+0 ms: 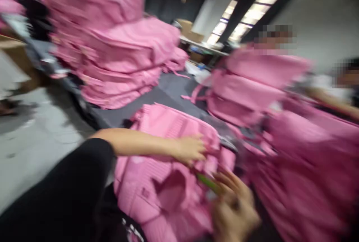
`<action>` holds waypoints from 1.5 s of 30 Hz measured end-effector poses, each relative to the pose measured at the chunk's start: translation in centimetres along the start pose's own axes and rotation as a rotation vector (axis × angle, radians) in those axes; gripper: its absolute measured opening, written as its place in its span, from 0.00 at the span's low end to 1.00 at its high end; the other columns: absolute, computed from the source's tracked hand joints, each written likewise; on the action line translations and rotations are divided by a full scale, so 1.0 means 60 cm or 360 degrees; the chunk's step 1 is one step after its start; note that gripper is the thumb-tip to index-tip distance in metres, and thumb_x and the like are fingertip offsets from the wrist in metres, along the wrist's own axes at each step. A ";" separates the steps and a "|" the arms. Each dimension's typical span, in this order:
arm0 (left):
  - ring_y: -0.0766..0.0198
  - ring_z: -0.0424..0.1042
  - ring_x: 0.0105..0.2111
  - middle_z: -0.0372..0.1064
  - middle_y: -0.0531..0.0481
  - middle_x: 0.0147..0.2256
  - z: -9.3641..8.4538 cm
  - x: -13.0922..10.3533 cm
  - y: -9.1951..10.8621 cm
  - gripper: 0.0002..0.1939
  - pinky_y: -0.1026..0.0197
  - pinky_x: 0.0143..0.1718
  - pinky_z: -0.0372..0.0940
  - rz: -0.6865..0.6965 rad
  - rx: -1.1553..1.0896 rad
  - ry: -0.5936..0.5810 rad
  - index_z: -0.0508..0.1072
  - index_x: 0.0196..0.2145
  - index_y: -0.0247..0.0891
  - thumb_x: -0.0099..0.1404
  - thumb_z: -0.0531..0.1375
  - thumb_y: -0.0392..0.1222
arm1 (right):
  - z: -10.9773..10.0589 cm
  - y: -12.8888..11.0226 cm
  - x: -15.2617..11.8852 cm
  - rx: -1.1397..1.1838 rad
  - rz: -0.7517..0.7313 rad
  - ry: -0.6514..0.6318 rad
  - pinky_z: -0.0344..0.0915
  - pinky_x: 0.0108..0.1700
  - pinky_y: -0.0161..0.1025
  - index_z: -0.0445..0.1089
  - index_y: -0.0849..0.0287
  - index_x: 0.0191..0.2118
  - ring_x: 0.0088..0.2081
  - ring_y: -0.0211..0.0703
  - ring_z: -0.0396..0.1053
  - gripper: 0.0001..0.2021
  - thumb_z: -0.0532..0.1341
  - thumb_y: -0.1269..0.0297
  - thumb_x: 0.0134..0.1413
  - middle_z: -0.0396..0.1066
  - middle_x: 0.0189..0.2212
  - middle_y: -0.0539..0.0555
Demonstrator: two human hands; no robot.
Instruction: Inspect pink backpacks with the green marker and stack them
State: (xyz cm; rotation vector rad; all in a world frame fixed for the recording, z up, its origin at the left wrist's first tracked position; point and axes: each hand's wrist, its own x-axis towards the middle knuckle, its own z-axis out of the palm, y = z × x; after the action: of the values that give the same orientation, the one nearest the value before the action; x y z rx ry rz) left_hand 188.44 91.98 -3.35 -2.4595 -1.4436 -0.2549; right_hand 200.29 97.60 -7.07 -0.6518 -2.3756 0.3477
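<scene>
A pink backpack (179,122) lies on the dark table in front of me, its fabric bunched and a darker heart-shaped patch on its near part. Across it reaches my left hand (190,150), fingers curled down onto the fabric and gripping it near the right side. My right hand (235,206) is closed around a slim green tool (207,183), whose tip points at the backpack just below my left hand. Motion blur hides the tool's exact kind and the fingertips.
A tall stack of pink backpacks (112,43) stands at the back left of the grey table (174,88). More pink bags (252,88) are piled along the right. Two people, one with an outstretched arm (333,101), are behind them. Cardboard boxes (189,30) sit farther back.
</scene>
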 end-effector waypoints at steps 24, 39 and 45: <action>0.64 0.64 0.37 0.69 0.54 0.30 0.074 -0.020 -0.025 0.14 0.53 0.59 0.53 0.0071 0.0158 0.0377 0.73 0.30 0.40 0.72 0.52 0.37 | -0.034 0.049 -0.101 0.1213 0.1291 0.0193 0.62 0.20 0.33 0.71 0.59 0.31 0.18 0.35 0.64 0.18 0.62 0.47 0.55 0.71 0.20 0.49; 0.67 0.64 0.37 0.68 0.56 0.31 0.083 -0.019 -0.024 0.13 0.54 0.62 0.53 0.0066 0.0210 0.0394 0.73 0.32 0.41 0.72 0.51 0.34 | -0.048 0.059 -0.063 0.0757 0.0974 0.0006 0.59 0.23 0.36 0.68 0.57 0.24 0.19 0.37 0.62 0.15 0.59 0.54 0.58 0.66 0.17 0.48; 0.67 0.64 0.36 0.67 0.57 0.29 0.086 -0.017 -0.025 0.11 0.55 0.62 0.55 0.0079 0.0211 0.0483 0.71 0.31 0.41 0.71 0.54 0.35 | -0.046 0.065 -0.050 0.0783 0.1025 0.0013 0.56 0.20 0.37 0.62 0.54 0.20 0.17 0.36 0.58 0.18 0.58 0.54 0.58 0.61 0.14 0.47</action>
State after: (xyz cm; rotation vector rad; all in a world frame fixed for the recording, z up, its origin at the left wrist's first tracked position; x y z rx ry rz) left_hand 186.71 93.48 -8.33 -2.2327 -1.2291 -0.4821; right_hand 205.52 99.48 -8.09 -1.1456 -1.8966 1.1523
